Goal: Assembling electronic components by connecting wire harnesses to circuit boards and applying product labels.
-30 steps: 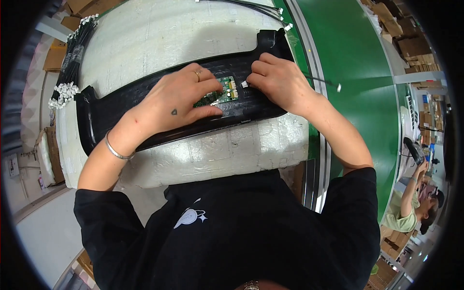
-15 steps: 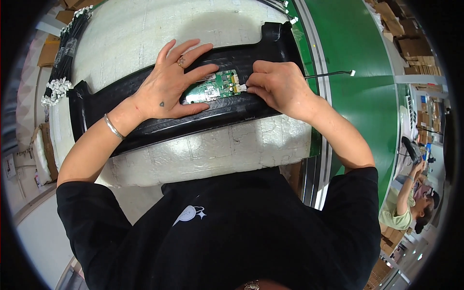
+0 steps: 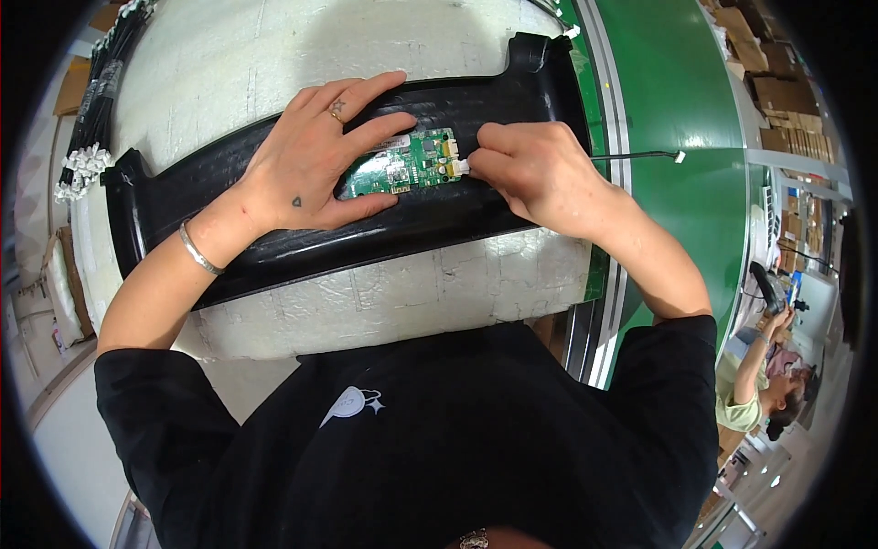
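Note:
A long black plastic panel (image 3: pixel 366 242) lies under both hands, with a green circuit board (image 3: pixel 402 174) at its middle. My left hand (image 3: pixel 306 169) rests over the board's left part, fingers spread, thumb along the near edge and index finger along the far edge. My right hand (image 3: pixel 541 174) is closed at the board's right end, pinching a white plug (image 3: pixel 462 167) against the socket there. How deep the plug sits cannot be made out. From behind that hand a black cable (image 3: pixel 636 156) runs right to another white plug (image 3: pixel 679 156).
The panel lies on a white padded block (image 3: pixel 384 316). Bundled black cables with white plugs (image 3: pixel 99 101) lie at the far left. On the right are a metal rail (image 3: pixel 605 82) and a green surface (image 3: pixel 681 91). Another person (image 3: pixel 754 380) works beyond, near cardboard boxes (image 3: pixel 786 96).
The whole view has shifted slightly. My right fingers are curled more tightly behind the white plug, which stays at the board's right end. My left hand keeps its place over the board.

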Demonstrator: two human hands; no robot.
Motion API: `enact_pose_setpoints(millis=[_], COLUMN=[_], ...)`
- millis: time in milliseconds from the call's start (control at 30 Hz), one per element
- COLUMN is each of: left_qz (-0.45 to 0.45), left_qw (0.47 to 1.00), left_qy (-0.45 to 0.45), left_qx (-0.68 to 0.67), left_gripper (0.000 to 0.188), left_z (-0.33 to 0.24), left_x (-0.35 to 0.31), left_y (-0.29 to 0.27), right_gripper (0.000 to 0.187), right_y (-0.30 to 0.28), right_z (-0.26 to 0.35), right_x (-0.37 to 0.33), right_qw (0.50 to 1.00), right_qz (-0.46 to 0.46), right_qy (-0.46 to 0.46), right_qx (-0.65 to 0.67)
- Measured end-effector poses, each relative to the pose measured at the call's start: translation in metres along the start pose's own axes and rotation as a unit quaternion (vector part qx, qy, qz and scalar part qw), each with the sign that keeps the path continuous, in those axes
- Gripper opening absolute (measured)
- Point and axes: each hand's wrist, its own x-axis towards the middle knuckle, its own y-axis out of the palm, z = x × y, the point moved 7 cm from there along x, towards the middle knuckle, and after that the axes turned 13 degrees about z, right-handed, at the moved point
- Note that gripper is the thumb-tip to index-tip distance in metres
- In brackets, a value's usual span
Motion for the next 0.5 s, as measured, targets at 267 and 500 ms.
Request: enact_pose_setpoints(millis=[267, 500], left_qz=[0.032, 0.015], left_qw=[0.999, 1.000], left_qy=[-0.007, 0.006], left_qx=[-0.015, 0.012], left_gripper=[0.082, 0.064], left_z=[-0.014, -0.031], left_x=[0.006, 0.011], left_y=[-0.019, -0.001], right_gripper=[0.007, 0.024], right_y=[-0.003, -0.001], right_z=[0.004, 0.042], right_x=[0.000, -0.037], right_qw=[0.987, 0.994], right_qz=[0.128, -0.078], right_qy=[0.018, -0.073], right_qx=[-0.094, 0.029])
